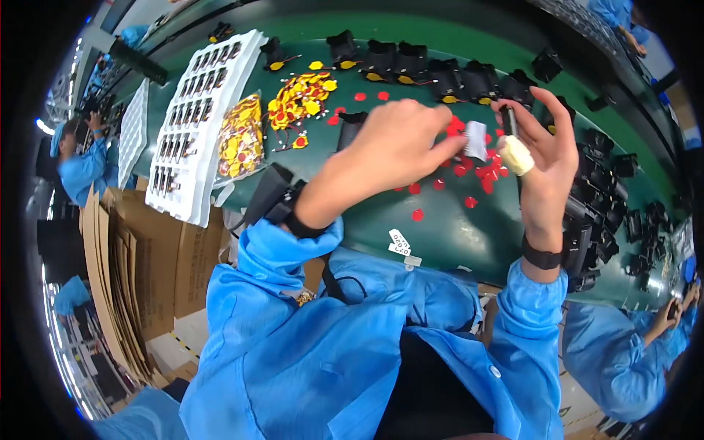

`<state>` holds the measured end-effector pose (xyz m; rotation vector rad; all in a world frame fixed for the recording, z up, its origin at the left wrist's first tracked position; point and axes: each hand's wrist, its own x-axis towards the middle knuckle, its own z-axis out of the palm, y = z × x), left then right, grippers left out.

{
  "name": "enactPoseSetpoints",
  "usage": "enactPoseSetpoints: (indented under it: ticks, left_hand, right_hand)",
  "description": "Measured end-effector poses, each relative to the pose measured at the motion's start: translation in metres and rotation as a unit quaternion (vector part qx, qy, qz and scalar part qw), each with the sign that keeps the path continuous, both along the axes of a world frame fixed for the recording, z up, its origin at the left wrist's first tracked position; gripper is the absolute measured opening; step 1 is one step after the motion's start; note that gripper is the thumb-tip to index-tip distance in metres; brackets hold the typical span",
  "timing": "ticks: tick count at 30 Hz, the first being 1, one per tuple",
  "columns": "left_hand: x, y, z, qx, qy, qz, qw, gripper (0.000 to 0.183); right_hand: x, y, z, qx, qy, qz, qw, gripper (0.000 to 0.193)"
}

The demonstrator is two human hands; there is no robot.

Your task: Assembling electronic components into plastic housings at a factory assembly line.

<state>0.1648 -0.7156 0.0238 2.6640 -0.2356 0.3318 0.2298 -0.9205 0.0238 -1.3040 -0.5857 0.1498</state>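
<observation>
Right hand is pinching a slim black part over the green table; probably light, stiff, kinda slick, so I'd be gripping mid-body. Left hand is hovering by a white ridged piece, can't tell if it's gripping. Black housings are sitting farther back.

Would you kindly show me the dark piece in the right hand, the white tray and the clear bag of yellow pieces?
Dark piece (pixel 510 120), head view: the middle of its visible length.
White tray (pixel 182 204), head view: its bare near end.
Clear bag (pixel 243 137), head view: the middle of its upper face.
</observation>
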Motion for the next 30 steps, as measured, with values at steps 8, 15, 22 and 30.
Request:
enactPoseSetpoints:
  ticks: [8, 15, 22, 30]
  left_hand:
    - [-0.060, 0.107, -0.011, -0.035, -0.052, -0.064, 0.996, 0.052]
    - [-0.054, 0.078, -0.033, -0.077, -0.089, -0.106, 0.987, 0.050]
    - [-0.046, 0.057, -0.043, -0.036, -0.080, -0.077, 0.993, 0.042]
    - [-0.039, 0.048, -0.034, -0.019, -0.070, -0.081, 0.994, 0.044]
  right_hand:
    - [-0.006, 0.014, 0.000, 0.006, 0.058, 0.049, 0.997, 0.065]
    - [-0.005, 0.022, -0.004, 0.049, 0.044, 0.085, 0.994, 0.069]
    - [-0.019, 0.043, -0.007, 0.065, 0.061, 0.130, 0.987, 0.076]
    - [-0.017, 0.037, -0.014, 0.046, 0.085, 0.148, 0.984, 0.069]
